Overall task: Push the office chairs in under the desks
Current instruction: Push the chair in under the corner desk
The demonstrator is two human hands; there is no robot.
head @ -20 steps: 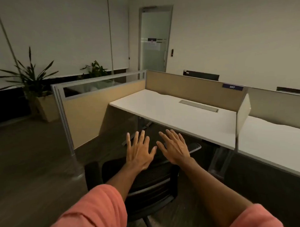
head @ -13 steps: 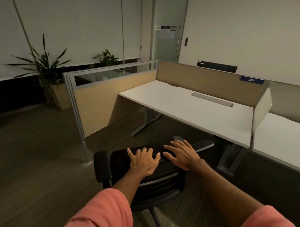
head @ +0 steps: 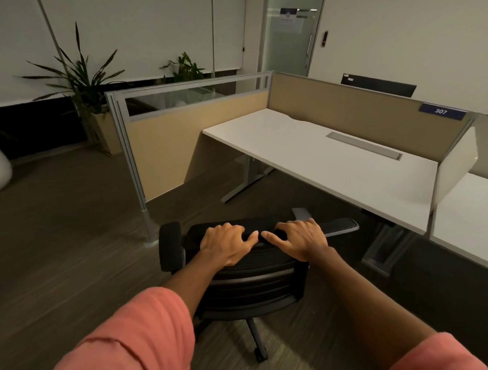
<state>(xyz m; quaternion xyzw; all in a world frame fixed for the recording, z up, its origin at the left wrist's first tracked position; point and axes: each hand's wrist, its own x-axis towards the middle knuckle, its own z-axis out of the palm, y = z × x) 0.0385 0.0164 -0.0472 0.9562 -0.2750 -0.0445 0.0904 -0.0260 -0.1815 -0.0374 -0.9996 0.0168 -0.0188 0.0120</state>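
Note:
A black mesh office chair [head: 250, 279] stands on the floor in front of a white desk [head: 334, 166], its backrest toward me and its seat facing the desk. My left hand [head: 225, 243] grips the top edge of the backrest, fingers curled over it. Beside it, my right hand [head: 300, 238] holds the same top edge, fingers curled over the far side. The chair's right armrest [head: 343, 225] lies just short of the desk's front edge. Most of the seat is hidden behind the backrest.
A tan and glass partition [head: 183, 133] with a metal post [head: 147, 225] bounds the desk on the left. A white divider [head: 453, 170] separates a second desk [head: 468, 217] on the right. Potted plants [head: 83, 79] stand by the far wall. Dark wood floor lies all around.
Both hands came down from open in the air onto the chair's backrest top and curled around it. The view moved closer to the chair and desk.

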